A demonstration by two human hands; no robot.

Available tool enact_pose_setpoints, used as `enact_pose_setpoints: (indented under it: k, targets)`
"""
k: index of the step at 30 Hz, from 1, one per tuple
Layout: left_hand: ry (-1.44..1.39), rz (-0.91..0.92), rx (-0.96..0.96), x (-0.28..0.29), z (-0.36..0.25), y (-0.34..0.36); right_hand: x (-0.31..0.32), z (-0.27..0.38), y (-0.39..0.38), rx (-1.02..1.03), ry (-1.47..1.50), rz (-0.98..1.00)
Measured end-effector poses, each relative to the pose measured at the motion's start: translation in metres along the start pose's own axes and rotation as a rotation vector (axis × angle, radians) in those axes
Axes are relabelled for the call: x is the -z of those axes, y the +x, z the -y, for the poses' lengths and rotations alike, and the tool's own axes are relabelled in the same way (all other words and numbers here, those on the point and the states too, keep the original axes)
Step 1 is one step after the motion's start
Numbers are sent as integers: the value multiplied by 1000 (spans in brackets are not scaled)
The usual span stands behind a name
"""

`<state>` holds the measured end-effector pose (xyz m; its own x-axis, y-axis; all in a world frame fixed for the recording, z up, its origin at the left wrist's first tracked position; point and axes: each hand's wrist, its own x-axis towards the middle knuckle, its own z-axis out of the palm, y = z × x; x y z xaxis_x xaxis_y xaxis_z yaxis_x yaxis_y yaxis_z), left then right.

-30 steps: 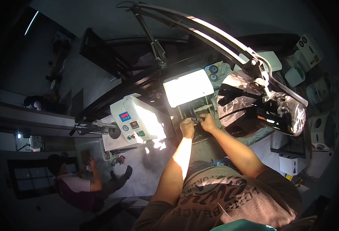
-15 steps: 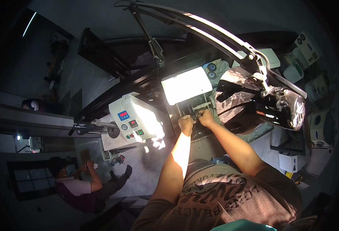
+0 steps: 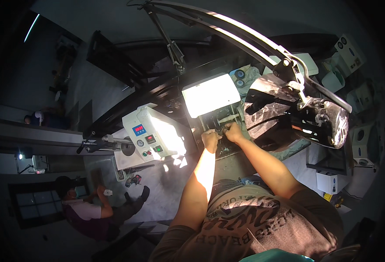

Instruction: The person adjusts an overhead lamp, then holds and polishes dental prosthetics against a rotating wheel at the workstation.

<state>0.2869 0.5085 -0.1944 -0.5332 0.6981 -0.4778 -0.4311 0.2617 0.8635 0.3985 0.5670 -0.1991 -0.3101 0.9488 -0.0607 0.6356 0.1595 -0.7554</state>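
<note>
My left hand and my right hand are close together in front of a bench machine with a white, brightly sunlit cover. Both sets of fingers are curled and closed. Whatever they grip between them is small and dark, and I cannot make it out. Just beyond my fingers, under the cover, a pale horizontal bar crosses the machine's dark interior. To the left stands a white control box with red digital displays, a dial and coloured buttons.
A black jointed lamp arm arches overhead to a plastic-wrapped lamp head at right. Another person sits at lower left, holding something small and white. White machines line the right side. A white box is at lower right.
My hands stay at the machine and have drawn slightly apart. The view has shifted a little. The seated person's hands have moved slightly, showing more of the white item.
</note>
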Motion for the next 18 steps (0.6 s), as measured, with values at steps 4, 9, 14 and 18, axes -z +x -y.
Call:
enact_pose_setpoints:
  k: [4,9,14,18]
  targets:
    - [30,-2,20,-18,-1,-3,-2,-27,5,-20,-12,-51]
    - [11,-50,7,8,-4,-6,18,30,-5,-134,158,184]
    - [34,-26,-72,-8,4,-8,15,-2,-5,40,26,37]
    - [-61,40,-143,-3,11,-11,15,-1,-11,80,134,83]
